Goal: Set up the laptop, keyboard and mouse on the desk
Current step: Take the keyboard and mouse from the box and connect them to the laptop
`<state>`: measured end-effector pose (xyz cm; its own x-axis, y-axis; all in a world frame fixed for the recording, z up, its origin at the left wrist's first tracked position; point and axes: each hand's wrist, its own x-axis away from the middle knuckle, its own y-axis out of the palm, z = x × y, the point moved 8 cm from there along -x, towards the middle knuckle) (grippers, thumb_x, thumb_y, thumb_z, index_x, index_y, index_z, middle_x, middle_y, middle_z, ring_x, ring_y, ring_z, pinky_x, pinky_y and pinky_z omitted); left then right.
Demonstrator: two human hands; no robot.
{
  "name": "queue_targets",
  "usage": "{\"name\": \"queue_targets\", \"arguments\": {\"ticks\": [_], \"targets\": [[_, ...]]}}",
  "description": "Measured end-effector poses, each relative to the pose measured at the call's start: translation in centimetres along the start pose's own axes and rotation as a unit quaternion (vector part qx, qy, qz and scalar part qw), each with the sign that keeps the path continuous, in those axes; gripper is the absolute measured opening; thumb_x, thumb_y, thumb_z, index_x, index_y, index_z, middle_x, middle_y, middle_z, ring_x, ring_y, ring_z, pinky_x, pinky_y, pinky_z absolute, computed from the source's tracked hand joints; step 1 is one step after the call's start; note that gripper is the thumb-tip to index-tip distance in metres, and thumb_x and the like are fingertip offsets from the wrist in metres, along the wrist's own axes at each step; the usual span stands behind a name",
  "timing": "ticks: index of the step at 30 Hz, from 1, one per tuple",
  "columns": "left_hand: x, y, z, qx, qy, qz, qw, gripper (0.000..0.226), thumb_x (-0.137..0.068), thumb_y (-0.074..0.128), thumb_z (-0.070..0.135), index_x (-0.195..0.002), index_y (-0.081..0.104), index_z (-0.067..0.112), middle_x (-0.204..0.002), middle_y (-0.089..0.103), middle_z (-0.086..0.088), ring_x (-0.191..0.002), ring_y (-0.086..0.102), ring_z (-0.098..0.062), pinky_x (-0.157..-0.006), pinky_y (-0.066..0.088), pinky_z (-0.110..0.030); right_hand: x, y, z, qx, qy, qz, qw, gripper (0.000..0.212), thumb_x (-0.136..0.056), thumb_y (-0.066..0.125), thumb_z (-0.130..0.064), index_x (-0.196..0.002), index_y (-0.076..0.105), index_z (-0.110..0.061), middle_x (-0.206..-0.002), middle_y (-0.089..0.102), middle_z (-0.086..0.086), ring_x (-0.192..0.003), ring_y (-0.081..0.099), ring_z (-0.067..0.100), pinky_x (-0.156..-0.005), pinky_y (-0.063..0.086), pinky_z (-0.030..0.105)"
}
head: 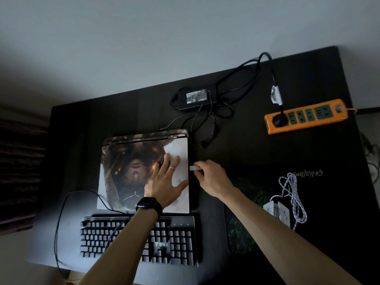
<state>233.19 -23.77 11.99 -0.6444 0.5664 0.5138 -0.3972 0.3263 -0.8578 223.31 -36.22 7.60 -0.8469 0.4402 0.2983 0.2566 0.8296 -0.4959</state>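
The keyboard (139,239) lies nearest, just in front of the laptop (131,173) and parallel to its near edge, with both forearms passing over it. A black cable (59,223) loops out to the left of the laptop's front corner and runs back across that corner. The laptop is closed, its lid covered by a dark printed picture with a pale strip along the right side. The left hand (164,182), with a watch (148,204) on the wrist and 1 ring (171,168) on a finger, rests flat on the right half of the lid, fingers straight and spread. The right hand (211,179) is at the laptop's right edge, fingers curled and pinching a small pale plug (194,168) whose tip points at that edge; whether it touches the edge cannot be told. Well to the right of the laptop, the white mouse (277,212) sits with its braided cable (296,198) bundled beside it, next to a green-patterned mat (242,233). Behind the laptop lies a black power adapter (195,98) amid loose cords, and farther back to the right an orange power strip (306,116) has 1 plug in its left socket, all on the dark desk (318,79).
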Motion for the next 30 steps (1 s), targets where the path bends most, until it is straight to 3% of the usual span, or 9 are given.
{"name": "queue_targets", "arguments": {"ticks": [3, 8, 16, 19, 22, 25, 27, 30], "targets": [[-0.1, 0.0, -0.3, 0.003, 0.002, 0.003, 1.0, 0.088, -0.084, 0.047, 0.074, -0.153, 0.0, 0.047, -0.163, -0.009, 0.013, -0.151, 0.005, -0.031, -0.109, 0.039, -0.05, 0.7, -1.0, 0.3, 0.023, -0.011, 0.071, 0.997, 0.024, -0.097, 0.061, -0.026, -0.118, 0.067, -0.016, -0.107, 0.061, 0.005, -0.091, 0.065, 0.023, -0.08, 0.056, 0.041], [-0.1, 0.4, -0.6, 0.024, 0.008, 0.019, 0.999, 0.088, -0.083, 0.049, 0.072, -0.152, 0.0, 0.049, -0.163, -0.008, 0.013, -0.151, 0.001, -0.03, -0.108, 0.041, -0.049, -0.3, -1.1, 0.4, 0.038, -0.026, 0.079, 0.996, 0.023, -0.094, 0.067, -0.025, -0.111, 0.073, -0.011, -0.104, 0.064, 0.004, -0.088, 0.067, 0.022, -0.077, 0.055, 0.036], [-0.3, 1.1, -0.5, 0.038, 0.011, -0.01, 0.999, 0.089, -0.087, 0.051, 0.066, -0.153, -0.004, 0.044, -0.164, -0.012, 0.007, -0.149, -0.004, -0.038, -0.118, 0.025, -0.047, -0.3, -0.4, -1.1, 0.12, -0.086, 0.117, 0.982, 0.011, -0.088, 0.074, -0.019, -0.094, 0.077, -0.009, -0.088, 0.059, 0.004, -0.076, 0.056, 0.022, -0.067, 0.055, 0.037], [-0.4, 0.9, -0.4, 0.049, 0.004, -0.025, 0.998, 0.09, -0.087, 0.052, 0.065, -0.154, -0.004, 0.043, -0.163, -0.014, 0.007, -0.149, -0.006, -0.037, -0.118, 0.024, -0.047, -0.4, -0.5, -1.3, 0.136, -0.07, 0.09, 0.984, 0.018, -0.09, 0.07, -0.026, -0.103, 0.077, -0.016, -0.095, 0.062, 0.003, -0.084, 0.057, 0.025, -0.073, 0.054, 0.042], [-0.2, 1.0, -0.3, 0.071, 0.001, -0.033, 0.997, 0.091, -0.089, 0.053, 0.061, -0.154, -0.006, 0.04, -0.163, -0.016, 0.005, -0.149, -0.009, -0.038, -0.12, 0.017, -0.049, 0.8, -1.9, -1.6, 0.168, -0.04, 0.049, 0.984, 0.032, -0.094, 0.064, -0.033, -0.123, 0.068, -0.022, -0.116, 0.064, 0.001, -0.107, 0.055, 0.026, -0.087, 0.051, 0.04], [0.0, 1.2, -0.2, 0.075, 0.001, -0.028, 0.997, 0.088, -0.09, 0.052, 0.06, -0.154, -0.006, 0.041, -0.163, -0.016, 0.004, -0.149, -0.009, -0.038, -0.119, 0.02, -0.053, 5.5, -6.1, -1.6, 0.134, -0.019, 0.101, 0.986, 0.034, -0.095, 0.062, -0.029, -0.127, 0.063, -0.02, -0.12, 0.061, 0.0, -0.113, 0.052, 0.021, -0.092, 0.05, 0.034], [0.3, 1.2, -0.1, 0.056, -0.013, -0.016, 0.998, 0.081, -0.093, 0.05, 0.057, -0.155, 0.001, 0.04, -0.164, -0.01, 0.002, -0.15, -0.004, -0.038, -0.117, 0.022, -0.054, 9.6, -9.0, -0.6, 0.121, -0.004, 0.155, 0.98, 0.03, -0.094, 0.064, -0.027, -0.123, 0.064, -0.018, -0.116, 0.06, 0.0, -0.109, 0.053, 0.018, -0.089, 0.05, 0.03], [2.5, 0.8, 3.3, 0.026, 0.037, 0.055, 0.997, 0.065, -0.093, 0.056, 0.033, -0.152, 0.029, 0.031, -0.164, 0.012, -0.006, -0.149, 0.013, -0.034, -0.116, 0.023, -0.055, 16.0, -11.9, 3.4, 0.118, 0.093, 0.181, 0.972, 0.023, -0.092, 0.066, -0.033, -0.112, 0.064, -0.021, -0.109, 0.058, -0.004, -0.103, 0.057, 0.017, -0.082, 0.048, 0.026]]}}
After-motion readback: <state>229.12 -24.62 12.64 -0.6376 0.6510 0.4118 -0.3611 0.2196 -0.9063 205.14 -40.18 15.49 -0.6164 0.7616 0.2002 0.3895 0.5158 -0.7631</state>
